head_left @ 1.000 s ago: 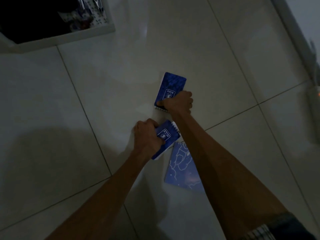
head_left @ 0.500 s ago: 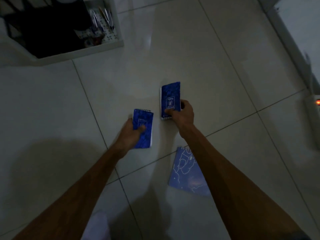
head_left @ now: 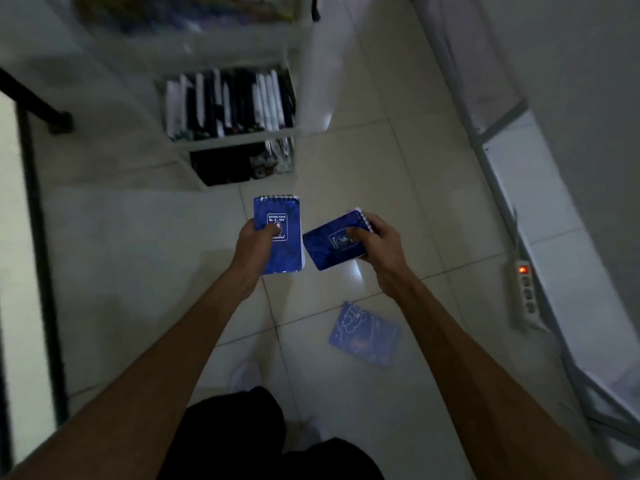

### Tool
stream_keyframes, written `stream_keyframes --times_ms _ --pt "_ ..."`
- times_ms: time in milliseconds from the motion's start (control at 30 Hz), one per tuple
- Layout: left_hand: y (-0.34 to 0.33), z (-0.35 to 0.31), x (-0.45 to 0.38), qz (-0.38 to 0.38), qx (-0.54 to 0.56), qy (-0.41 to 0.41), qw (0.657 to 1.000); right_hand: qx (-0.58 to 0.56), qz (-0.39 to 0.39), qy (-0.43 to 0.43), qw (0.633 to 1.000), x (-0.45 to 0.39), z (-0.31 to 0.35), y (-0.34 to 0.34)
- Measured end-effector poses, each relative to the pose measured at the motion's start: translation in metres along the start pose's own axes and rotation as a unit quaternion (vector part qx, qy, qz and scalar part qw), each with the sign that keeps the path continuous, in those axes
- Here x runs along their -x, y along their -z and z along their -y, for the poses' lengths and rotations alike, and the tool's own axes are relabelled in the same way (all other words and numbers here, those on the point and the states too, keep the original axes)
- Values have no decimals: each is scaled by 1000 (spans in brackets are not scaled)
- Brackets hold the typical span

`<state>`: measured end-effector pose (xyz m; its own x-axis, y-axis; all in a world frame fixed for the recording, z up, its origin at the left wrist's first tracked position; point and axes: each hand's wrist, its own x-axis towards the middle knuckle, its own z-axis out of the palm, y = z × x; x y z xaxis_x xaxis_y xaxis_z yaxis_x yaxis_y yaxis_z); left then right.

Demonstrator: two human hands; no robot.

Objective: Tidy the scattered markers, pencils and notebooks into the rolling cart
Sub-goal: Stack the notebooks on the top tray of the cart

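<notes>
My left hand (head_left: 255, 244) grips a dark blue spiral notepad (head_left: 286, 251) upright, thumb on its cover. My right hand (head_left: 377, 240) grips a second dark blue spiral notepad (head_left: 325, 245), tilted with its spiral to the upper right. Both are held above the tiled floor, close together. A lighter blue notebook (head_left: 365, 334) with white line drawings lies flat on the floor below my right forearm. The white rolling cart (head_left: 239, 136) stands ahead; its middle tier holds several markers and pens (head_left: 228, 102), and a lower tier shows a few more items.
A power strip (head_left: 525, 292) with a lit red switch lies on the floor at the right, beside a white frame along the wall. A black table leg (head_left: 38, 102) stands at the upper left. My feet and dark shorts show at the bottom.
Both hands have lifted the two blue notepads off the floor and raised them. The view has risen and tipped forward, bringing the cart's tiers into sight.
</notes>
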<state>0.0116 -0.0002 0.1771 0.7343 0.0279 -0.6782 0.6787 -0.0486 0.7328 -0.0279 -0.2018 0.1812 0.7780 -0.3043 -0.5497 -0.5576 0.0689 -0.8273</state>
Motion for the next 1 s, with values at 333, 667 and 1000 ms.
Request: stream_keyframes --times_ms 333,667,1000 --pt "82 -241 148 -74 58 -81 992 -59 21 -28 998 107 268 -56" --pt "144 -403 173 -154 61 -189 968 -89 97 -55 990 111 450 -120" --pt "180 -488 68 -228 -79 -164 957 20 84 54 995 9 532 -195"
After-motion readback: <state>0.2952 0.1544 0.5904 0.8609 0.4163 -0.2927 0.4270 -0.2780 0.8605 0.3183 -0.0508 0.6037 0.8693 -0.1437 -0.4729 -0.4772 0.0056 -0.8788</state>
